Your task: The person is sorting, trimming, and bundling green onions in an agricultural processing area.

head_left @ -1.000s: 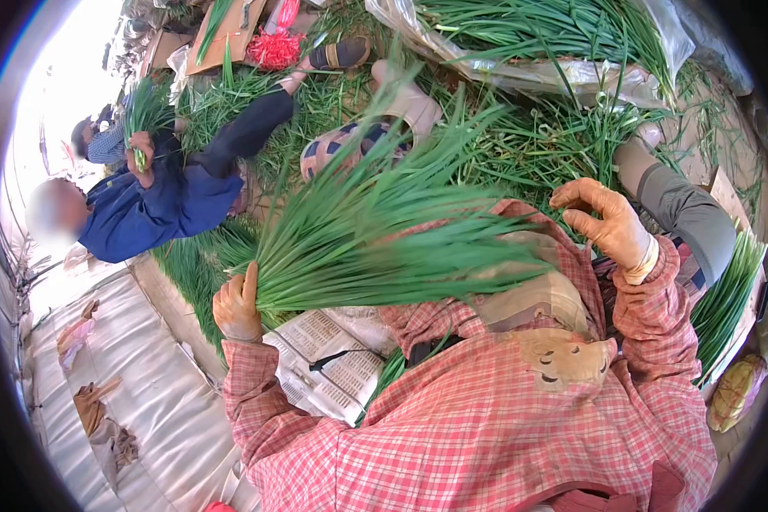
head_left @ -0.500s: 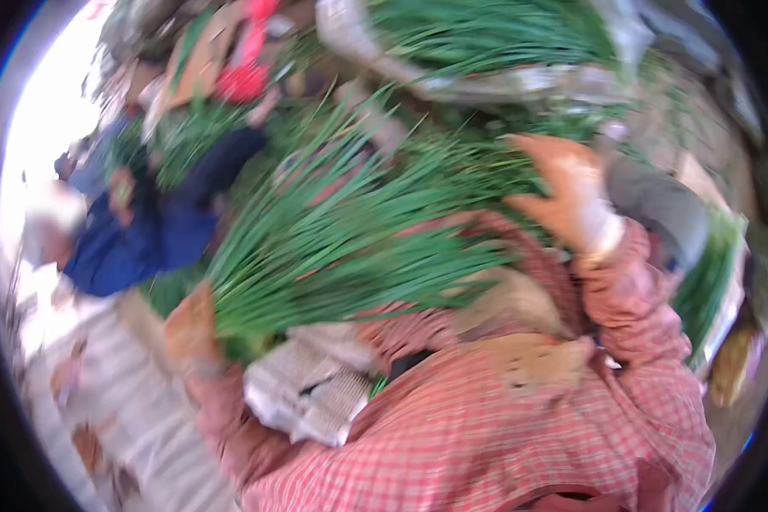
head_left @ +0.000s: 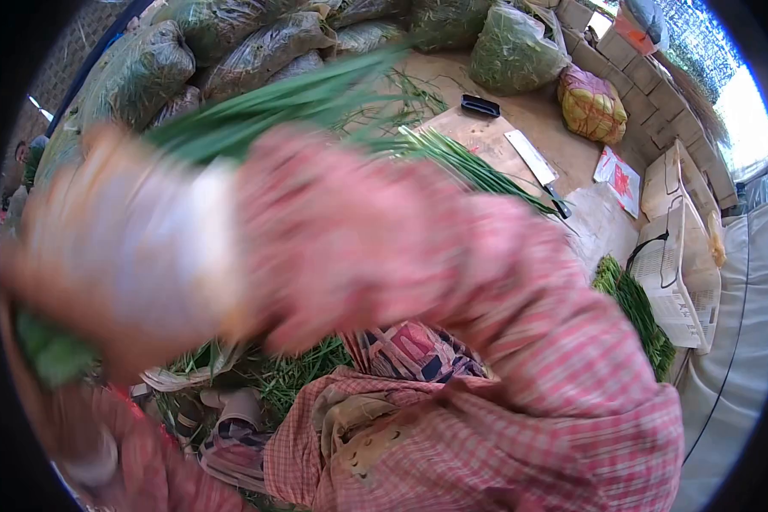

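My right arm, in a pink checked sleeve, reaches across to the left. My right hand (head_left: 128, 247), in an orange and white glove, is large and smeared by motion, so its fingers do not read. Just beyond it stretches a blurred bunch of long green leaves, like garlic chives (head_left: 290, 107). A pale green blurred clump (head_left: 55, 350) shows below the right hand at the left edge. Low at the left, my left hand (head_left: 77, 435) is dark and blurred near that clump; what it grips cannot be made out.
On a board lie a bunch of chives with pale stems (head_left: 461, 162), a knife (head_left: 533, 162) and a black tray-like object (head_left: 480, 105). Stuffed plastic bags (head_left: 269, 51) line the back. A white crate (head_left: 678, 264) stands right, beside more chives (head_left: 636, 311).
The view has swung to the right, bringing the board, knife and crate into sight. My right hand, earlier open over the leaf tips, is now far left; my left hand earlier gripped the bunch's base.
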A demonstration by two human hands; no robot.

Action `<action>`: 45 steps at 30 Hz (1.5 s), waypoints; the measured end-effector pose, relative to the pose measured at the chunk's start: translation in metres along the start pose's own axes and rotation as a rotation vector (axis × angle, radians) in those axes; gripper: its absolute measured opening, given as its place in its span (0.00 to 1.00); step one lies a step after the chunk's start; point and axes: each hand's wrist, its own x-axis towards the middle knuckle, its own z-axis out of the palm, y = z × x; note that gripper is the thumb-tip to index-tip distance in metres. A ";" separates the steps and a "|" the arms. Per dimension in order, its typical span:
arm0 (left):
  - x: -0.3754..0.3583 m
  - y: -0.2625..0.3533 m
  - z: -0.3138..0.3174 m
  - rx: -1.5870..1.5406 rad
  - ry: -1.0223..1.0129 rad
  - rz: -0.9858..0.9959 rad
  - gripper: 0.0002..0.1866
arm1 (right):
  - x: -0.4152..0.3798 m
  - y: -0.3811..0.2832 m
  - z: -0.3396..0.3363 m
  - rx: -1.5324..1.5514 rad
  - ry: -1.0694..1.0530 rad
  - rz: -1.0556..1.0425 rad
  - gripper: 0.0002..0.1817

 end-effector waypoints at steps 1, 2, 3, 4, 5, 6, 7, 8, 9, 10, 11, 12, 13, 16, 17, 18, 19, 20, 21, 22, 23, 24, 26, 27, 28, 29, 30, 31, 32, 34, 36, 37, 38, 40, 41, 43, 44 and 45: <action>0.039 0.012 0.001 -0.075 0.091 0.052 0.26 | -0.016 0.015 -0.017 -0.038 0.040 0.050 0.26; 0.077 0.031 0.001 -0.150 0.168 0.107 0.26 | -0.032 0.030 -0.034 -0.074 0.078 0.102 0.26; 0.110 0.053 -0.003 -0.227 0.255 0.150 0.27 | -0.051 0.042 -0.051 -0.035 0.140 0.107 0.29; 0.148 0.079 -0.004 -0.296 0.329 0.193 0.27 | -0.070 0.054 -0.070 0.003 0.202 0.109 0.33; 0.181 0.104 -0.007 -0.366 0.398 0.229 0.28 | -0.091 0.068 -0.093 0.016 0.144 0.156 0.37; 0.207 0.131 -0.006 -0.448 0.477 0.236 0.28 | -0.112 0.083 -0.115 0.026 0.087 0.203 0.42; 0.229 0.158 -0.002 -0.536 0.562 0.216 0.29 | -0.133 0.095 -0.122 0.004 0.015 0.338 0.42; 0.244 0.185 0.005 -0.624 0.646 0.177 0.29 | -0.154 0.106 -0.129 -0.025 -0.063 0.471 0.41; 0.254 0.211 0.018 -0.705 0.713 0.109 0.30 | -0.177 0.113 -0.125 -0.042 -0.089 0.642 0.40; 0.254 0.238 0.043 -0.798 0.792 -0.004 0.29 | -0.207 0.130 -0.109 0.035 -0.049 0.625 0.40; 0.256 0.263 0.064 -0.889 0.860 -0.115 0.28 | -0.238 0.150 -0.097 0.118 -0.004 0.609 0.41; 0.250 0.293 0.090 -1.120 0.772 -0.315 0.29 | -0.266 0.166 -0.087 0.079 -0.051 0.810 0.42; 0.237 0.326 0.123 -1.345 0.667 -0.518 0.30 | -0.291 0.183 -0.075 0.038 -0.099 1.011 0.43; 0.191 0.432 0.231 -2.267 0.089 -1.054 0.29 | -0.363 0.244 -0.014 -0.080 -0.129 1.135 0.44; 0.179 0.444 0.238 -2.203 0.057 -1.148 0.30 | -0.380 0.261 0.005 -0.206 -0.136 1.078 0.44; 0.174 0.452 0.244 -2.136 0.035 -1.235 0.31 | -0.383 0.274 0.014 -0.307 -0.173 0.953 0.43; 0.171 0.461 0.249 -2.092 0.025 -1.264 0.32 | -0.381 0.281 0.024 -0.175 -0.149 1.063 0.44; 0.170 0.470 0.253 -2.048 0.014 -1.292 0.33 | -0.377 0.283 0.036 -0.039 -0.126 1.170 0.45; 0.174 0.477 0.258 -2.005 0.008 -1.317 0.33 | -0.372 0.288 0.045 0.096 -0.101 1.273 0.46; 0.179 0.481 0.262 -2.037 -0.044 -1.278 0.32 | -0.367 0.292 0.053 0.179 -0.119 1.324 0.47; 0.185 0.485 0.267 -2.066 -0.096 -1.236 0.31 | -0.367 0.295 0.064 0.165 -0.063 1.293 0.47; 0.194 0.491 0.270 -2.115 -0.119 -1.220 0.28 | -0.369 0.296 0.077 0.150 -0.009 1.261 0.46; 0.216 0.478 0.240 -2.003 -0.162 -1.145 0.28 | -0.378 0.297 0.115 0.045 0.043 1.240 0.44; 0.228 0.471 0.225 -1.946 -0.180 -1.109 0.28 | -0.374 0.292 0.121 -0.013 -0.066 1.246 0.43; 0.232 0.470 0.222 -1.967 -0.224 -1.096 0.30 | -0.373 0.293 0.123 -0.022 -0.110 1.232 0.40; 0.232 0.472 0.221 -1.988 -0.273 -1.079 0.32 | -0.375 0.292 0.124 -0.031 -0.153 1.222 0.39; 0.230 0.473 0.222 -1.956 -0.246 -1.050 0.36 | -0.379 0.295 0.122 0.016 -0.144 1.232 0.36; 0.228 0.472 0.225 -1.924 -0.211 -1.019 0.41 | -0.385 0.302 0.118 0.058 -0.131 1.236 0.33; 0.225 0.471 0.227 -1.888 -0.175 -0.993 0.45 | -0.396 0.310 0.117 0.028 -0.204 1.216 0.30; 0.221 0.473 0.229 -1.760 -0.200 -1.022 0.46 | -0.407 0.318 0.118 0.046 -0.098 1.234 0.30; 0.218 0.477 0.227 -1.676 -0.218 -1.087 0.49 | -0.409 0.318 0.124 0.002 0.028 1.257 0.31; 0.218 0.479 0.227 -1.726 -0.197 -1.094 0.49 | -0.403 0.313 0.122 -0.012 -0.026 1.296 0.32; 0.220 0.481 0.228 -1.778 -0.176 -1.099 0.50 | -0.394 0.308 0.118 -0.027 -0.081 1.334 0.32; 0.227 0.480 0.229 -1.895 -0.140 -1.080 0.52 | -0.386 0.301 0.117 -0.076 -0.160 1.331 0.33; 0.231 0.479 0.227 -1.849 -0.200 -1.109 0.51 | -0.384 0.297 0.118 -0.107 -0.184 1.288 0.34; 0.240 0.483 0.221 -1.752 -0.316 -1.166 0.49 | -0.366 0.280 0.115 -0.119 -0.196 1.228 0.33; 0.244 0.489 0.220 -1.662 -0.278 -1.190 0.53 | -0.359 0.272 0.122 -0.189 -0.206 1.236 0.32; 0.246 0.491 0.224 -1.683 -0.259 -1.195 0.54 | -0.353 0.266 0.128 -0.260 -0.214 1.245 0.32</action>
